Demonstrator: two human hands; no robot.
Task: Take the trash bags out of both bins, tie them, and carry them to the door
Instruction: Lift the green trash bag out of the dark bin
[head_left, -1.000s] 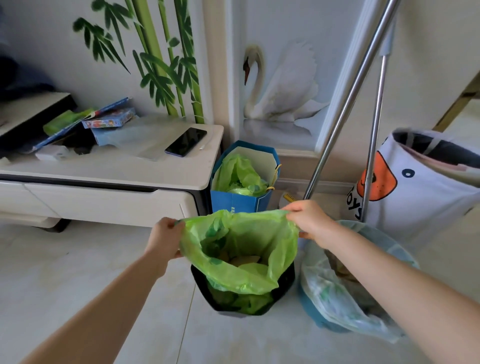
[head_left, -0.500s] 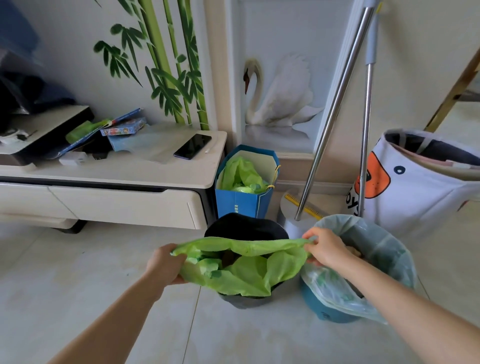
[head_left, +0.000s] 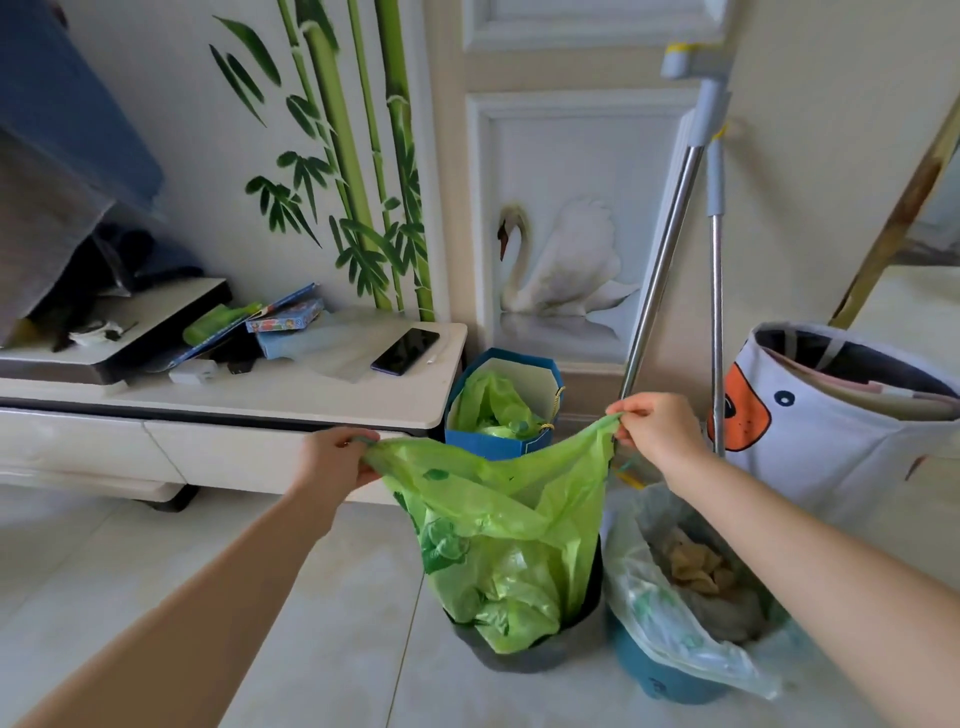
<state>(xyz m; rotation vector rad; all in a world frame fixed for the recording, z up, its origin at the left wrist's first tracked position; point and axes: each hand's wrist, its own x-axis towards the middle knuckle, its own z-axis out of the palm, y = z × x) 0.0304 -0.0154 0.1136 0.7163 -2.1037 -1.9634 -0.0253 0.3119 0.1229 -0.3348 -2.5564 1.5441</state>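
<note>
A green trash bag (head_left: 509, 530) hangs stretched between my hands, most of it lifted above a dark grey bin (head_left: 524, 656) with its bottom still inside. My left hand (head_left: 337, 460) pinches the bag's left rim corner. My right hand (head_left: 657, 426) pinches the right rim corner, a little higher. To the right stands a blue bin (head_left: 670, 680) lined with a pale translucent bag (head_left: 670, 623) that holds trash and drapes over its rim.
A white low cabinet (head_left: 249, 410) with a phone (head_left: 405, 351) and clutter stands left. Behind the bins sit a blue paper bag (head_left: 498, 444) with green plastic, two metal mop poles (head_left: 670, 244), and a white fabric hamper (head_left: 841, 431) at right. Pale tiled floor lies in front.
Both hands have risen and pulled apart, lifting the green bag up out of the dark bin and stretching its rim taut. The camera has tilted up.
</note>
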